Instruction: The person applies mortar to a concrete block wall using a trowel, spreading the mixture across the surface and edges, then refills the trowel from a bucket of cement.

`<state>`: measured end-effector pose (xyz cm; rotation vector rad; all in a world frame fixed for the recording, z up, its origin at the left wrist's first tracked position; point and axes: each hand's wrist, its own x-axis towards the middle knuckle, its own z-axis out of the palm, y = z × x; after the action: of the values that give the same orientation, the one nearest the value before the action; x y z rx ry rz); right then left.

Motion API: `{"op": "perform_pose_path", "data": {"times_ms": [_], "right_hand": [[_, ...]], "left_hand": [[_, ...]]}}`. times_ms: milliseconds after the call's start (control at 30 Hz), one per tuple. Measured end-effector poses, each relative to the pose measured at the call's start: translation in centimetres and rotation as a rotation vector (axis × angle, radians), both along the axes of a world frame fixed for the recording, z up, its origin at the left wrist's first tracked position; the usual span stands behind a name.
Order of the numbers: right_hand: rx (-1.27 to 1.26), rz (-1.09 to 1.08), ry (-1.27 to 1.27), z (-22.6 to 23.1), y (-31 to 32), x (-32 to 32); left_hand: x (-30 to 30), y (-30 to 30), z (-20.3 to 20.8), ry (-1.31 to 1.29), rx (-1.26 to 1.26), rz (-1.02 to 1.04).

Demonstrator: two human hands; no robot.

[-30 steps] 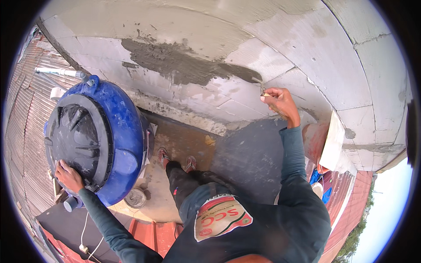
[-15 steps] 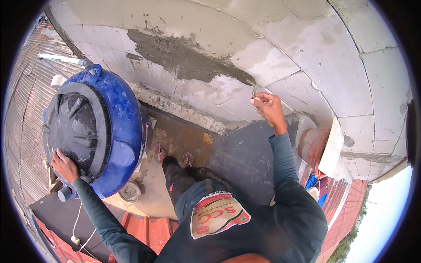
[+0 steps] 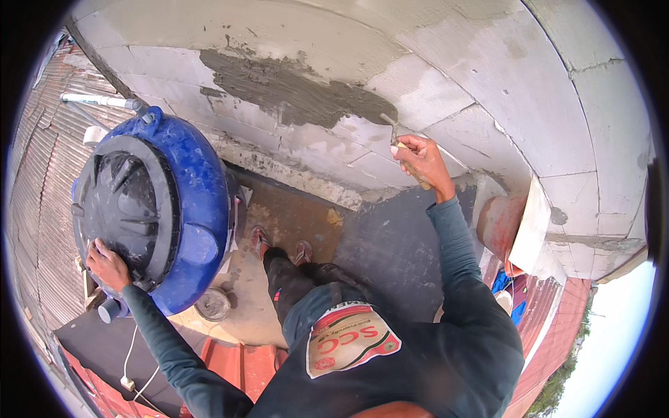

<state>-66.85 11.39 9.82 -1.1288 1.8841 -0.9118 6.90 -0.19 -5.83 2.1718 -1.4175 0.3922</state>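
Observation:
My right hand point(image 3: 427, 166) is closed round the handle of a trowel point(image 3: 394, 130) held against the block wall point(image 3: 446, 101). The trowel's thin metal neck shows; its blade cannot be made out clearly against the mortar. A dark wet mortar patch point(image 3: 279, 87) spreads leftward over the pale blocks from the tool. On the left, my left hand point(image 3: 108, 265) rests with fingers extended on the edge of the black lid point(image 3: 122, 198) of a blue tank point(image 3: 198, 202).
A white pipe point(image 3: 101, 101) joins the tank near corrugated roofing point(image 3: 49, 167). By the tank's base stands a small round bucket point(image 3: 213, 304). My feet are on a brown board point(image 3: 293, 216) beside a dark grey sheet point(image 3: 383, 237). A reddish bucket point(image 3: 499, 223) sits right of my arm.
My right hand and the trowel have shifted slightly up and left along the wall. The left hand stays on the lid, and the whole view has moved a little.

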Motion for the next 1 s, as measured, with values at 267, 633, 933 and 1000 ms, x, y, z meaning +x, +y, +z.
{"op": "perform_pose_path", "data": {"times_ms": [267, 633, 933, 1000], "right_hand": [[-0.054, 0.077, 0.244, -5.2, -2.5, -3.0], [-0.116, 0.053, 0.198, -0.7, 1.9, -1.8], [-0.129, 0.028, 0.235, -7.5, -2.6, -0.7], [-0.075, -0.013, 0.165, -4.2, -1.5, -0.9]], "left_hand": [[0.2, 0.0, 0.3, -0.004, 0.006, -0.010], [-0.4, 0.3, 1.1, -0.019, 0.002, 0.005], [0.0, 0.0, 0.7, -0.004, -0.019, -0.034], [0.1, 0.4, 0.9, 0.003, 0.024, -0.017]]}}
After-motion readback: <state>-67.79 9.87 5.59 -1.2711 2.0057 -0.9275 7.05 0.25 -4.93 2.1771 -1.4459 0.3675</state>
